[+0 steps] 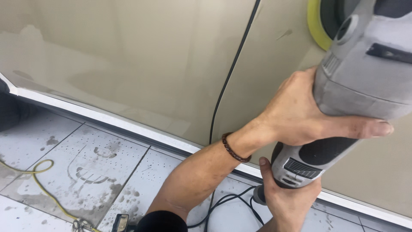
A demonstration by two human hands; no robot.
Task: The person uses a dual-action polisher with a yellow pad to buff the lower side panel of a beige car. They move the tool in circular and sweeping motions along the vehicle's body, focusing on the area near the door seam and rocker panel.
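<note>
Between both hands' grip [300, 141], grey polisher [356, 77].

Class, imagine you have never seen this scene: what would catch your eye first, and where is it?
A big grey polishing machine fills the right side, its yellow pad pressed to a beige car panel. The left hand grips its body, the right hand its rear handle. A yellow hose lies on the tiled floor, lower left.
</note>
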